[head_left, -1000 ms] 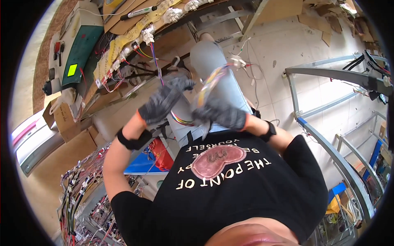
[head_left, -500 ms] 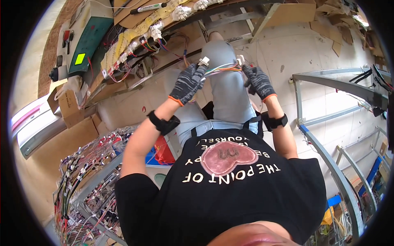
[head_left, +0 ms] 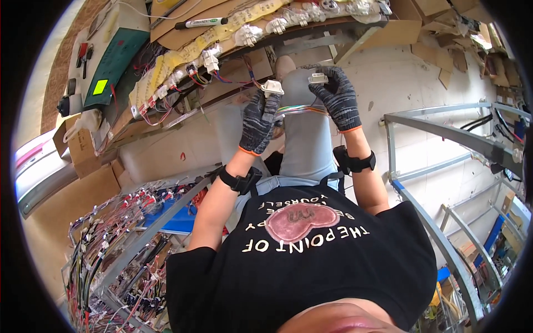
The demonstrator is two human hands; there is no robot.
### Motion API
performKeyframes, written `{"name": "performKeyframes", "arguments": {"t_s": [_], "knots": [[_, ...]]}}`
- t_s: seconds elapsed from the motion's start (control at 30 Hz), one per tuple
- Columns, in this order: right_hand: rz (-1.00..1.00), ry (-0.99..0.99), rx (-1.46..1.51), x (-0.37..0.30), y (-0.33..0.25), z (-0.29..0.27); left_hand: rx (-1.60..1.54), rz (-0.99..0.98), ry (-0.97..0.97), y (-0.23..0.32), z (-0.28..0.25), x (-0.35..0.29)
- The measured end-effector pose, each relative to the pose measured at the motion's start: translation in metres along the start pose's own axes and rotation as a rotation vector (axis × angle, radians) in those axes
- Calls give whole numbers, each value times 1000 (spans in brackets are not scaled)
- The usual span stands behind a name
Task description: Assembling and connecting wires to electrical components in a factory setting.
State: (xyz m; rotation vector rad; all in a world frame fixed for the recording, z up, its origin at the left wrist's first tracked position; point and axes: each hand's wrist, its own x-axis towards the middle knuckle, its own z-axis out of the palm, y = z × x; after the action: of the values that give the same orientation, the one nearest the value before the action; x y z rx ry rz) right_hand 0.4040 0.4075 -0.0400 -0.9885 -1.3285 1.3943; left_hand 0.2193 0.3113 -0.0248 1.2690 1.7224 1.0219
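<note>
My left hand [head_left: 259,122], in a grey knit glove with an orange cuff, is closed on a white plug connector [head_left: 272,87]. Pinched in my gloved right hand [head_left: 338,100] is a second white connector [head_left: 317,78], smaller in view and turned with its face up. A bundle of thin coloured wires [head_left: 302,109] stretches between the two hands over my legs. The fingers partly hide where the wires enter the connectors. Just ahead of my left hand, a white connector [head_left: 211,60] with coloured wires is mounted along the edge of the bench.
A slanted workbench holds yellow taped strips [head_left: 183,53], a marker pen [head_left: 201,23] and a green box [head_left: 114,66]. Many tangled wire harnesses [head_left: 111,250] lie at the lower left. A grey metal frame [head_left: 438,125] stands on the right. Cardboard pieces [head_left: 438,64] lie at the far right.
Both hands have moved, the right one upward and slightly left. The connectors are now turned with their faces more visible. My view has shifted, showing more of the bench's far end.
</note>
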Motion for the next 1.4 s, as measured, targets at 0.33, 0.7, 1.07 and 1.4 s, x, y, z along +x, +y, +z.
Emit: {"name": "performKeyframes", "arguments": {"t_s": [0.33,0.7,1.07,1.4], "knots": [[0,68,252,47,-39,42,-121,226,254,32,1,47],[-548,374,-482,51,-72,67,-704,-208,203,77,-8,51],[-643,539,-505,60,-48,74,-605,-71,271,43,-1,52],[-732,402,-596,51,-51,76,294,327,332,62,-12,65]]}}
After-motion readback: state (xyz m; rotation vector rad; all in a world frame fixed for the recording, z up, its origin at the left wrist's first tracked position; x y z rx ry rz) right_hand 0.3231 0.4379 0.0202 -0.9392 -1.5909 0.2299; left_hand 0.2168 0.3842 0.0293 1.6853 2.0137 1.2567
